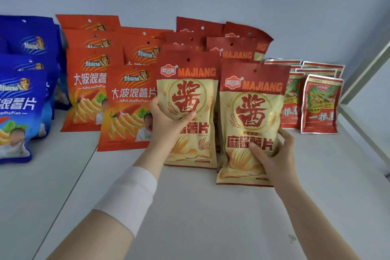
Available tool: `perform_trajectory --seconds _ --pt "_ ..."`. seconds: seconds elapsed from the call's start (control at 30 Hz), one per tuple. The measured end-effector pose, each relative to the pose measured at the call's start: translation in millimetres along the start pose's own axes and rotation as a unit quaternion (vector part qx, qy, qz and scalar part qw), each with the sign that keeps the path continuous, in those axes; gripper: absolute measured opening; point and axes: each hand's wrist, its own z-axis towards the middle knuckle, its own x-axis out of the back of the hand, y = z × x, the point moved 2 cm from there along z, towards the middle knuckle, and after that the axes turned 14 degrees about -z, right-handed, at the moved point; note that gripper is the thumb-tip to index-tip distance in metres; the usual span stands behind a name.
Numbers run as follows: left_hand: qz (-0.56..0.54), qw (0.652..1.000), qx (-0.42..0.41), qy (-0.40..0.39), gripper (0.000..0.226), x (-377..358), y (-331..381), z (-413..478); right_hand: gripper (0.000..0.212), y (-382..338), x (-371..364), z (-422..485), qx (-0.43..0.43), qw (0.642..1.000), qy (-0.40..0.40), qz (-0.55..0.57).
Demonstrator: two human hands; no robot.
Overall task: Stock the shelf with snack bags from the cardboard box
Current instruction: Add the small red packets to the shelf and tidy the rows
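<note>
Head view: placing step, your left hand (168,120) grips the left MAJIANG bag (187,110) and your right hand (274,154) pinches the right MAJIANG bag (251,124), both upright on the shelf (190,207) fronting their rows. Next, I'd judge: let go without tipping them; the cardboard box is out of view.

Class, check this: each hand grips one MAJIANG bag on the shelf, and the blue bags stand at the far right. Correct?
No. The head view shows the blue bags at the far left; small red packets stand far right. The left hand does grip the left MAJIANG bag and the right hand the right MAJIANG bag, on the shelf.
</note>
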Motion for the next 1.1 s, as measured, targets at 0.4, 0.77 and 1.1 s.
perform_trajectory --seconds 0.4,0.77,1.1 --pt "-0.002 0.992 -0.121 0.037 0.098 -21.5 -9.1 1.2 0.085 -5.9 -31.7 9.1 0.093 0.988 0.083 -0.094" --pt "-0.027 0.986 -0.165 0.004 0.103 -20.7 -23.4 8.4 0.097 15.5 -30.8 -8.5 0.139 0.959 0.017 -0.248" --pt "0.011 0.984 -0.179 -0.003 0.104 -22.0 -29.8 13.2 0.122 8.5 -35.0 -1.2 0.13 0.955 0.041 -0.265"
